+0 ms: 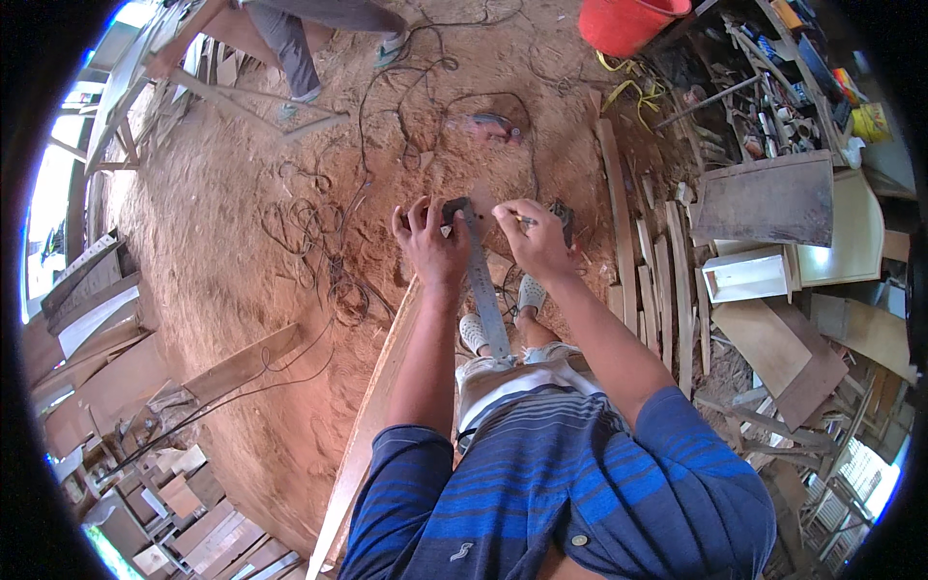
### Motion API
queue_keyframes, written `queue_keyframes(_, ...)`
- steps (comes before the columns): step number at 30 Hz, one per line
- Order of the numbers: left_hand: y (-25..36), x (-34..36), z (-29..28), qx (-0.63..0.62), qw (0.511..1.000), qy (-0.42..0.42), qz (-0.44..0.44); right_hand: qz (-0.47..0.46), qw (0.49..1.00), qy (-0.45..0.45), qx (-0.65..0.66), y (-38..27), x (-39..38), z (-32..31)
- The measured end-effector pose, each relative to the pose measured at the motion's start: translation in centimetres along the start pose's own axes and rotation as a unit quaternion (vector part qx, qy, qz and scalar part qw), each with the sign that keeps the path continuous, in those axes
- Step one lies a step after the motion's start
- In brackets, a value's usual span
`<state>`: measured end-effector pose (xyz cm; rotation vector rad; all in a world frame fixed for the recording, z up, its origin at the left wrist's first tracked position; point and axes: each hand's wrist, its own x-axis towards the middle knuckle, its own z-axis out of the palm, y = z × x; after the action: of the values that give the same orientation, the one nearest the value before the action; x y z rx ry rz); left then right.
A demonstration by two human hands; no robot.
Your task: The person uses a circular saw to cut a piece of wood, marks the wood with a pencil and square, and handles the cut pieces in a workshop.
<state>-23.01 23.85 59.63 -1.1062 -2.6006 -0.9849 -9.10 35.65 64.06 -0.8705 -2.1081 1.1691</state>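
My left hand (431,243) is closed on a try square, its curved fingers at the dark handle (456,207). The square's long pale metal blade (488,314) runs down toward my knees. Just right of the blade, my right hand (536,239) pinches a slim pencil (525,220), with its fingertips near the square's top end. A long pale wooden board (360,452) slants up under my left forearm toward that hand, partly hidden by it. My feet in light perforated shoes (473,333) are on either side of the blade.
Another person's legs (290,53) are at the top left, near loose cables (309,222) on the dirt floor (213,280). A red bucket (619,29) stands top right. Long planks (646,290), a cluttered shelf (754,106) and stacked boards (773,348) line the right; offcuts (193,512) lie lower left.
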Motion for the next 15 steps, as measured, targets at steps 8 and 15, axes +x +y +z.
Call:
queue_keyframes(8,-0.4,-0.1,0.1,-0.019,1.000,0.011,-0.011,0.003,1.000,-0.027,0.001,0.4,0.8,2.5)
queue_keyframes(15,0.1,0.1,-0.1,-0.016,1.000,0.005,-0.009,-0.027,0.998,-0.051,-0.019,1.2,1.7,3.1)
